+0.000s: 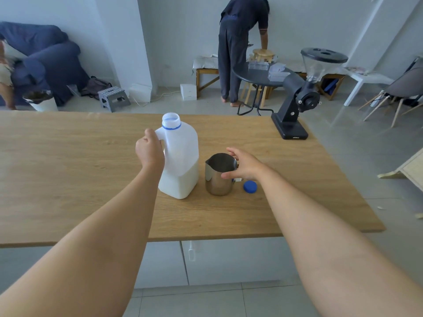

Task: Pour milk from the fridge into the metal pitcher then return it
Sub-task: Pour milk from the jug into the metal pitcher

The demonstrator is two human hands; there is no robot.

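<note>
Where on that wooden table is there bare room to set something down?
The table is bare left of the milk jug, and between the blue cap and the grinder. It is crowded where jug, metal pitcher, cap and both hands cluster.

no legible text; only a blurred white mark on the grinder base [295,131]

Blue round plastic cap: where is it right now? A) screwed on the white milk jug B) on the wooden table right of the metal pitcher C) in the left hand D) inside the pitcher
B: the blue round plastic cap lies on the wooden table just right of the shiny metal pitcher, and the white plastic milk jug has an open neck.
</note>
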